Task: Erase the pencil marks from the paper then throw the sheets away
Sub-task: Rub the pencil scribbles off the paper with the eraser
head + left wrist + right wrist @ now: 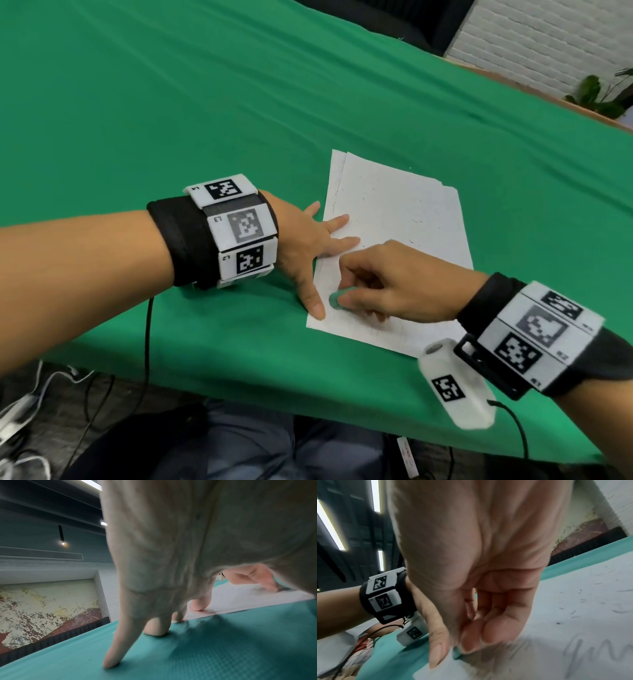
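A small stack of white sheets [397,219] lies on the green cloth. My left hand [318,253] lies flat with fingers spread; the thumb and two fingers press the stack's left edge, and the other fingers rest on the cloth. My right hand [346,291] pinches a small green eraser [337,298] against the top sheet near its lower left corner, next to the left thumb. In the right wrist view the eraser [456,652] shows under the curled fingertips [471,642], with grey pencil scrawl [590,651] on the sheet [573,608] beside it. The left wrist view shows the left fingers [154,627] pressing down.
The green cloth [171,120] covers a wide table that stretches far to the left and back. Its front edge runs just below my hands. Cables [147,342] hang at the lower left. A plant [596,96] and a white brick wall stand beyond the far right edge.
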